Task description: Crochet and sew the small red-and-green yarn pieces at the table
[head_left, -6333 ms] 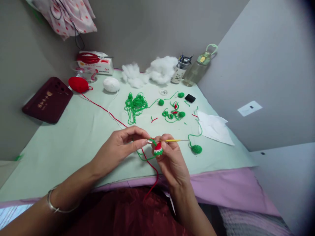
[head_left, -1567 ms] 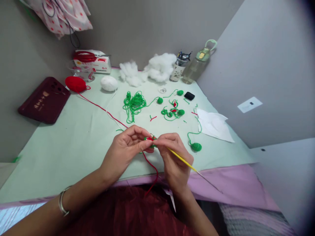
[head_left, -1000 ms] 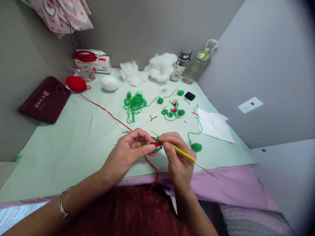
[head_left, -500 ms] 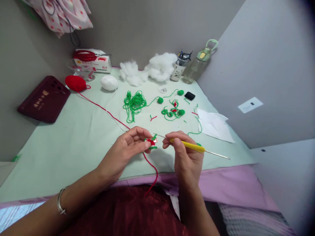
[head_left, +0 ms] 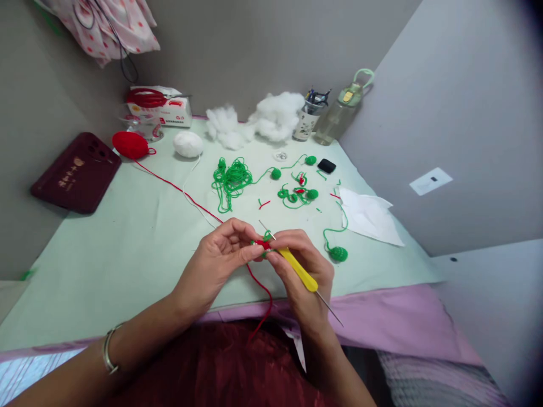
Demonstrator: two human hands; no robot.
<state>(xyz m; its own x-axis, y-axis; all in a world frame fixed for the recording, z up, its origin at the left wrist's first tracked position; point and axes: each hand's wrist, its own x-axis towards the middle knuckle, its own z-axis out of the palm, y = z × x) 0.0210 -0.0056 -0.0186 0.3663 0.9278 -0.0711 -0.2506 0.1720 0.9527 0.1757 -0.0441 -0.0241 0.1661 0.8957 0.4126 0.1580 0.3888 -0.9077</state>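
Pinches a small red, white and green crochet piece point(head_left: 263, 245) in the left hand point(head_left: 212, 260), with most of it concealed behind that hand. Clasps a yellow-handled crochet hook point(head_left: 299, 271) in the right hand point(head_left: 306, 299), close up against the same piece, with a thin metal end poking past a green loop point(head_left: 267, 234). Cannot tell if caught in that loop or merely passing in front.

Below and beyond the left hand, red yarn point(head_left: 255, 278), concealed in between. Farther out on the pale green table point(head_left: 139, 249), a green tangle point(head_left: 233, 180), a green crochet ball point(head_left: 338, 254) to the right, and red-and-green bits point(head_left: 299, 191) too small to make out singly. Toward the back, a red yarn ball point(head_left: 130, 145), a white one point(head_left: 188, 144), white stuffing point(head_left: 278, 117) and a see-through tub point(head_left: 142, 125) with contents hard to read. Cut off by the top edge, pink dotted cloth point(head_left: 121, 28); by the bottom edge, both forearms point(head_left: 148, 322).
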